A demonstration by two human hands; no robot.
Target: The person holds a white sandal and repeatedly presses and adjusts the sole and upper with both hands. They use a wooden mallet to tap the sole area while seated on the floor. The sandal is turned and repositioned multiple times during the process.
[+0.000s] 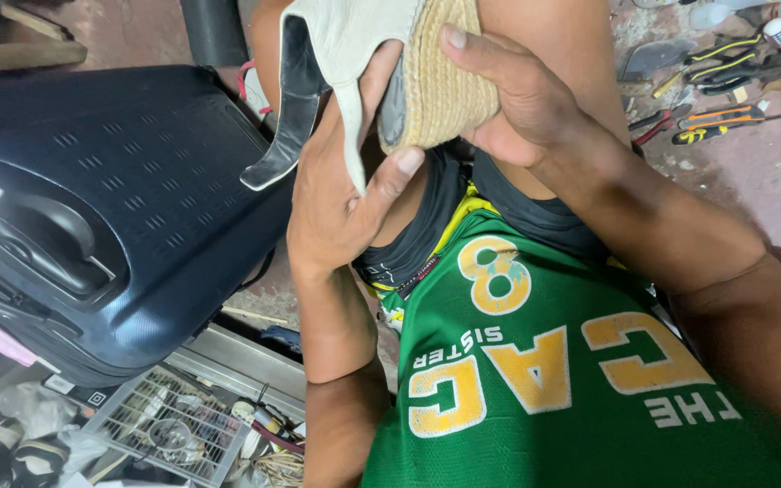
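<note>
Both hands grip a woven-soled shoe [427, 72].
Left hand [341, 194] pinches its pale strap; right hand [508, 99] cups the sole, fingers curled.

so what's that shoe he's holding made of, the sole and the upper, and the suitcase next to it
The sole looks like braided jute or rope: tan, with coiled woven ridges along its edge. The upper seems to be off-white leather or a synthetic lookalike, smooth and matte, with a darker lining; both hands grip it. The suitcase appears to be hard moulded plastic, navy, finely textured with a slight sheen.
</note>
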